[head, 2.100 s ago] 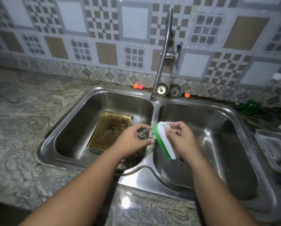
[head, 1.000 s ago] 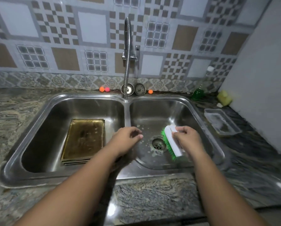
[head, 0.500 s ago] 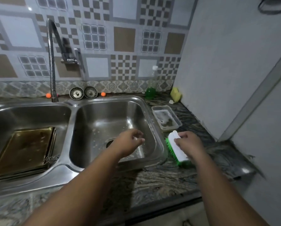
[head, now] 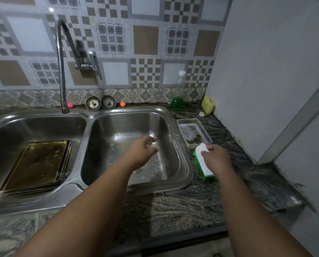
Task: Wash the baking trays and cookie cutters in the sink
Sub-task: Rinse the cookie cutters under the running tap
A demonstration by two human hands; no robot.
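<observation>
Baking trays (head: 36, 164) lie in the left basin of the sink (head: 44, 202), at nine o'clock. The tap (head: 59, 71) stands behind at eleven. On the table (head: 182, 206) at two o'clock sits a container (head: 188, 120), a brush (head: 205, 168) just before it, a bottle (head: 177, 101) behind.

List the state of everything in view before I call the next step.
faucet: no water seen running.
baking trays: stacked flat in the left basin, brown residue.
right basin: wet, flecked with suds.
scrub brush: beside the sink, gripped by right hand.
left hand: curled over right basin; contents too blurred to tell.
plastic container: open, sudsy inside.
soap bottle: upright, capped, partly full.
</observation>
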